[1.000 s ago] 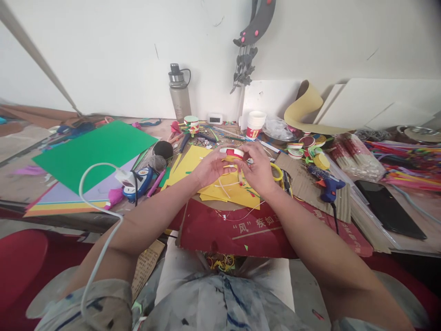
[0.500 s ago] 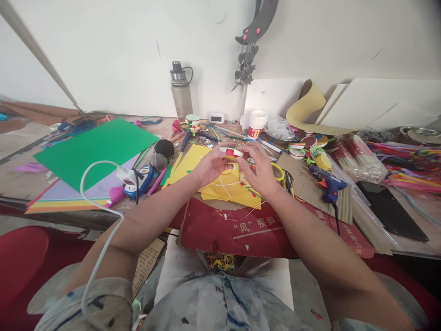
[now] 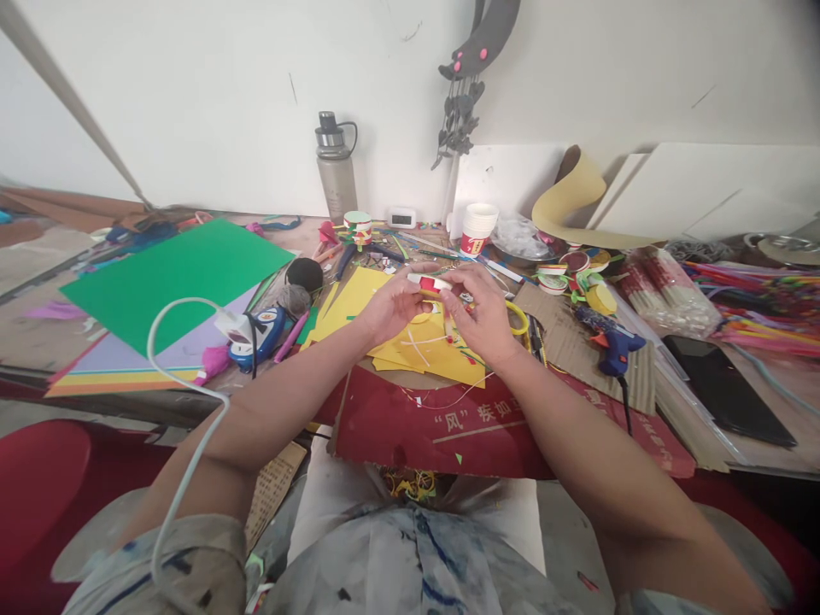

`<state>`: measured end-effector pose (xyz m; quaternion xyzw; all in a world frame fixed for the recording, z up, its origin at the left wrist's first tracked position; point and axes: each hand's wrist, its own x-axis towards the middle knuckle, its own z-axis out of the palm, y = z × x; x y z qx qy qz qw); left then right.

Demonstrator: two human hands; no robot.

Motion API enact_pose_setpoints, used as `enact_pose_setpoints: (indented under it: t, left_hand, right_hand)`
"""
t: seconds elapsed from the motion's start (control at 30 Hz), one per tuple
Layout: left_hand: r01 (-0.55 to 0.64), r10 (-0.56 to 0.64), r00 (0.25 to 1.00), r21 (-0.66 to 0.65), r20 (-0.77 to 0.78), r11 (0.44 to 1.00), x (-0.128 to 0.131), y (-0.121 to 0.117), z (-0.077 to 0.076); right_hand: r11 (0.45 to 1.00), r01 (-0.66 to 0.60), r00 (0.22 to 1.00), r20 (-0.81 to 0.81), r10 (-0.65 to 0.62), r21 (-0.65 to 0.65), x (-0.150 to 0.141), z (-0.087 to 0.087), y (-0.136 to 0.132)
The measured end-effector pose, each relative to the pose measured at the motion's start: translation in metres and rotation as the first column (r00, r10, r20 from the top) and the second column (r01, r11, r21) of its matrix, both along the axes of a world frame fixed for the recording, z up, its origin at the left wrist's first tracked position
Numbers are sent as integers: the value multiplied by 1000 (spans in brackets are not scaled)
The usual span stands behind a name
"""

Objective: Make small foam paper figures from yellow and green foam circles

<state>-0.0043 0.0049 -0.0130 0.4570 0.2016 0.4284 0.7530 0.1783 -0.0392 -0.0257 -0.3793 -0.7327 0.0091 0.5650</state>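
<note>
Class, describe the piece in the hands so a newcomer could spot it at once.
Find the dark red cardboard with pale Chinese lettering, low in the view. Just beyond, above yellow paper, the left hand and right hand hold a small rounded red-and-white piece. Only it is handheld; the drum-shaped piece stands by the water bottle.
</note>
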Motion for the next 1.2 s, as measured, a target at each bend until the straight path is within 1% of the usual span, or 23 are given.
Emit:
enact_pose_setpoints:
  t: [0.1, 0.2, 0.33, 0.5, 0.6, 0.7, 0.77, 0.87, 0.93, 1.03, 1.1, 1.2]
  left_hand:
    - [2, -2, 1000, -11, 9, 1000, 0, -1, 1]
    - [-1, 1, 1000, -23, 20, 1000, 0, -2, 3]
    - [4, -4, 1000, 1, 23, 1000, 0, -2, 3]
    - [-10, 10, 999, 12, 44, 1000, 1, -2, 4]
    - [-16, 17, 999, -13, 41, 1000, 2, -3, 4]
    - [-29, 30, 999, -30, 22, 999, 2, -2, 4]
    - [-50, 50, 999, -19, 18, 999, 0, -2, 6]
    - [-98, 98, 995, 18, 16, 995, -4, -1, 11]
    - [-136, 135, 991, 29, 21, 990, -6, -2, 15]
    - [-159, 159, 986, 14, 41, 987, -7, -1, 20]
    - [-153, 153, 987, 1, 54, 988, -8, 0, 21]
    - [-142, 142, 989, -2, 51, 990, -8, 2, 19]
  right_hand:
    - [1000, 3, 1000, -14, -2, 19, -1, 0, 0]
    - [1000, 22, 1000, -16, -22, -7, -1, 1, -1]
    - [999, 22, 999, -38, -24, -35, -1, 2, -3]
    - [998, 60, 995, -76, -60, 5, 1, 2, -3]
    - [993, 117, 988, -105, -114, 18, 10, 4, 1]
    - [972, 236, 967, -98, -235, 1, 24, 4, 9]
    - [950, 308, 950, -43, -310, -43, 32, 1, 16]
    - [924, 362, 927, 149, -344, -121, 36, -8, 24]
    - [903, 393, 888, 328, -323, -176, 35, -14, 26]
    - [861, 430, 794, 567, -218, -271, 30, -19, 24]
    - [836, 447, 757, 633, -164, -318, 28, -18, 21]
    - [812, 473, 764, 617, -186, -342, 26, -6, 16]
